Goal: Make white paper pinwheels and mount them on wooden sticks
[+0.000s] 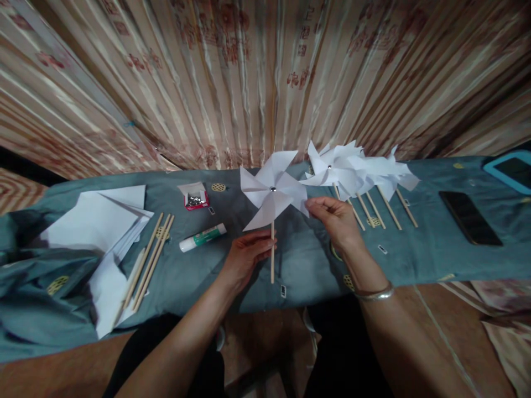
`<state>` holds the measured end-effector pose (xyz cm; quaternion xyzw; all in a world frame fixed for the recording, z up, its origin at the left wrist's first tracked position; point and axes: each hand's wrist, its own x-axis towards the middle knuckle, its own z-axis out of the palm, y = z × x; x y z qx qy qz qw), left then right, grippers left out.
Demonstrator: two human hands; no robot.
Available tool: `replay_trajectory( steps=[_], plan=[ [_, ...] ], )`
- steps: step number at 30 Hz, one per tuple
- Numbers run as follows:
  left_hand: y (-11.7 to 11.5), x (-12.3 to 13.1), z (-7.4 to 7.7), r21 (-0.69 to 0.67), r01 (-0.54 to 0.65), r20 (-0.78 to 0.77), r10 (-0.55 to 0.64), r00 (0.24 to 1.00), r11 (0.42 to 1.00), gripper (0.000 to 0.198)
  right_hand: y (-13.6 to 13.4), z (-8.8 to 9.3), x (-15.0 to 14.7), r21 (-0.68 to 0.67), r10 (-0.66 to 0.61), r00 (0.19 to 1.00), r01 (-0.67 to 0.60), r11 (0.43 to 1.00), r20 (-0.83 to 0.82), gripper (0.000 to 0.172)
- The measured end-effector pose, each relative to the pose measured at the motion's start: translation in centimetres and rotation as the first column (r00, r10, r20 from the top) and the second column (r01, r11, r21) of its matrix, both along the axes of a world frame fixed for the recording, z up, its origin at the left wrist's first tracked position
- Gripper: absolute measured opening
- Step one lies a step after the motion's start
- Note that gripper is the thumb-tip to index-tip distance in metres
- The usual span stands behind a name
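A white paper pinwheel [286, 185] with a silver pin at its centre stands upright in front of me, in the middle of the view. My left hand [251, 249] grips its wooden stick [272, 260] below the blades, fingers closed round it. At the tip of the right-hand blade, the thumb and fingers of my right hand [334, 218] are pinched on the paper. Just beyond that hand, several more white pinwheels [344, 168] lie overlapping, their sticks pointing toward me.
On the green cloth [315, 276] at left are white paper sheets [99, 218], loose wooden sticks [153, 262], a glue stick [202, 237] and a small red box of pins [196, 200]. A dark phone [470, 218] and a blue-framed device [512, 170] lie right. A curtain [232, 83] hangs behind.
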<state>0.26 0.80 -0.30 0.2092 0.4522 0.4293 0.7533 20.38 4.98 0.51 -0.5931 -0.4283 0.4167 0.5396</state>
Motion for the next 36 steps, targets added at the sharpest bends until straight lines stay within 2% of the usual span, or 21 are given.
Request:
replay_trajectory(
  steps=[9, 18, 36],
  plan=[
    [0.0, 0.2, 0.0, 0.001, -0.058, -0.028, 0.058, 0.998, 0.998, 0.041, -0.8, 1.0, -1.7, -0.107, 0.061, 0.978, -0.083, 0.991, -0.201, 0.035],
    [0.1, 0.3, -0.1, 0.014, -0.072, -0.024, 0.072, 0.997, 0.997, 0.041, -1.5, 1.1, -2.6, -0.162, 0.141, 0.941, -0.197, 0.967, -0.307, 0.033],
    [0.1, 0.6, -0.3, 0.005, -0.080, -0.003, 0.080, 0.997, 0.997, 0.044, -2.1, 0.7, -4.0, -0.171, 0.257, 0.904, -0.328, 0.929, -0.341, 0.034]
  ],
)
